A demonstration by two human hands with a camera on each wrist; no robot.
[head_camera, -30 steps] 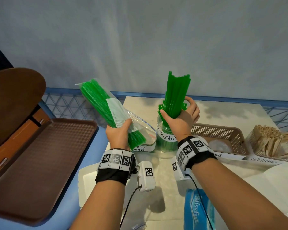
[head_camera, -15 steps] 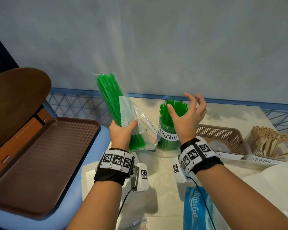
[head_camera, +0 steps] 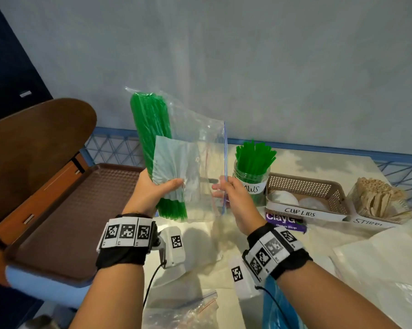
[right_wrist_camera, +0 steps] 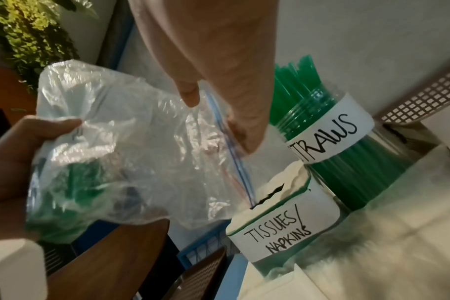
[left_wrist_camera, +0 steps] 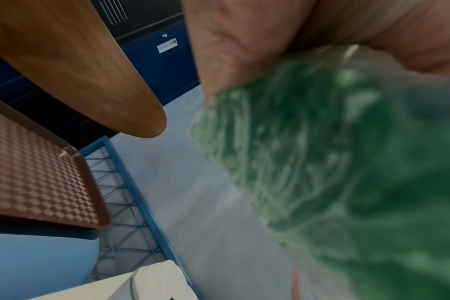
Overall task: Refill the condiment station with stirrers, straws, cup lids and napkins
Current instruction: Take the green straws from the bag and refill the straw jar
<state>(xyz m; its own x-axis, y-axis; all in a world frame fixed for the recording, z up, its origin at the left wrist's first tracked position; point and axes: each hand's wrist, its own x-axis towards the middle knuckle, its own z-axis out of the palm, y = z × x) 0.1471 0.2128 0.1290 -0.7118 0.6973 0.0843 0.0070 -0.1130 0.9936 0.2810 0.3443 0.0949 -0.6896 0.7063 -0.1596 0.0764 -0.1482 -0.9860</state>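
Head view shows the left hand (head_camera: 152, 193) wrapped around a clear plastic zip bag (head_camera: 195, 162) with a bunch of green straws (head_camera: 150, 138) inside, held up over the pale table (head_camera: 342, 162). The right hand (head_camera: 233, 198) pinches the bag's blue zip edge. Beside it stands a clear jar marked STRAWS (head_camera: 252, 184), full of green straws, then a brown basket marked CUP LIDS (head_camera: 307, 195) and a pile of wooden stirrers (head_camera: 378, 200). Left wrist view is blurry, showing only green straws in plastic under curled fingers (left_wrist_camera: 244, 50). Right wrist view alone shows a white box marked TISSUES/NAPKINS (right_wrist_camera: 283, 233), just beside the jar.
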